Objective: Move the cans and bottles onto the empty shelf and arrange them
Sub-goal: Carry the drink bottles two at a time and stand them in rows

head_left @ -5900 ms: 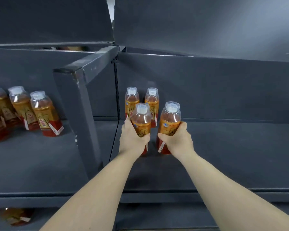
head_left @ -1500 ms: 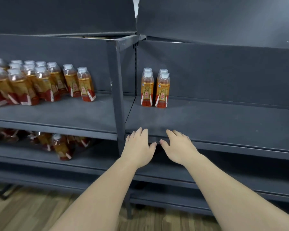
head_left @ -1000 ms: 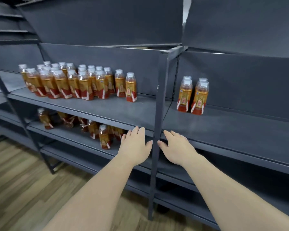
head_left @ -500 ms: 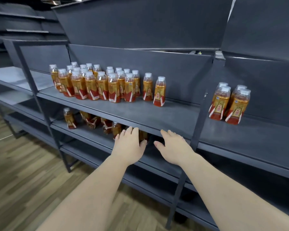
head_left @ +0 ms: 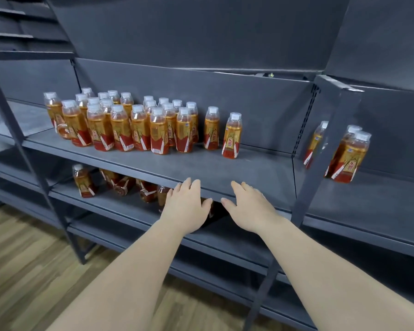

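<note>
Grey shelf [head_left: 249, 168] | bottles [head_left: 139, 130] well behind fingers [head_left: 189, 186] (all spread, empty) | edge contact unclear

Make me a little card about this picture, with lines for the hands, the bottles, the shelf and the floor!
left hand: open, empty, at the shelf's front edge
right hand: open, empty, beside the other
shelf: dark grey
left bottles: big crowd, mostly upright, white caps
right bottles: small bunch in the next bay, partly behind the post
lower bottles: one shelf down, some lying over
floor: wood
</note>
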The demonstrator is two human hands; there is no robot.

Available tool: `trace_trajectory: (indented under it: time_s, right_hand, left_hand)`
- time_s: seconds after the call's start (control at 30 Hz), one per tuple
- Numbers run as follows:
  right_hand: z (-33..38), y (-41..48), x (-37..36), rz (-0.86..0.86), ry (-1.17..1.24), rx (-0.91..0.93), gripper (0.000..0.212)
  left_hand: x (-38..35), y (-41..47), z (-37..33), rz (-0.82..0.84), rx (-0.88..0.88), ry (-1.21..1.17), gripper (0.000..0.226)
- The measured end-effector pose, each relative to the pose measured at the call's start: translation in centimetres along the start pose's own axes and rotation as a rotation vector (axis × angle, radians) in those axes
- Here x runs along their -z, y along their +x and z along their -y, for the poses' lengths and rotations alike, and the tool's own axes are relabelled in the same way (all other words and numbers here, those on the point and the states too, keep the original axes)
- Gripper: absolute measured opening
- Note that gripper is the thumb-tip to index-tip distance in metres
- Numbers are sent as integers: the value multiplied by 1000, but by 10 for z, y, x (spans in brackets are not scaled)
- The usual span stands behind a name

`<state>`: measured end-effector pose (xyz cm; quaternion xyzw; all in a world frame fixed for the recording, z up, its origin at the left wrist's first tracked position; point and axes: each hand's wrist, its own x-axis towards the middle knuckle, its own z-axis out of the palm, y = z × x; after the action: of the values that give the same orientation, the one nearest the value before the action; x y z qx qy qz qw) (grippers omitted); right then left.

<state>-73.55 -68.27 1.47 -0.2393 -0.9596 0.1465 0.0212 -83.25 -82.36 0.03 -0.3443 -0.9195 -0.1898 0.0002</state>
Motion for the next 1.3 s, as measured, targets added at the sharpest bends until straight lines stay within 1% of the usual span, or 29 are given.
trace_trajectory:
  time_s: [0.2,0.4,0.57,0.73,0.83,1.0,1.13,1.3]
  right_hand:
    - [0,49,-4,-2,-9,-21,64]
    - [-5,103,-5,18,-1,19,67]
    - [-21,142,5,25,51,12,70]
    - [-42,171,12,-1,73,-13,70]
    - [-50,187,12,-2,102,-51,74]
    - [-57,219,9,-49,172,-160,83]
    - [-55,250,8,-104,238,-231,89]
    - [-52,290,7,-167,342,-336,94]
  left_hand:
    - [-5,44,11,-3,5,5,59]
    - [-5,88,21,-14,43,43,62]
    - [-6,133,10,-29,53,24,55]
    - [-16,167,-2,-30,42,21,60]
    - [-22,183,-6,-9,38,14,62]
    - [-31,219,-3,18,34,-10,67]
    - [-37,257,6,16,0,-47,70]
    - [-44,306,21,28,-54,-91,69]
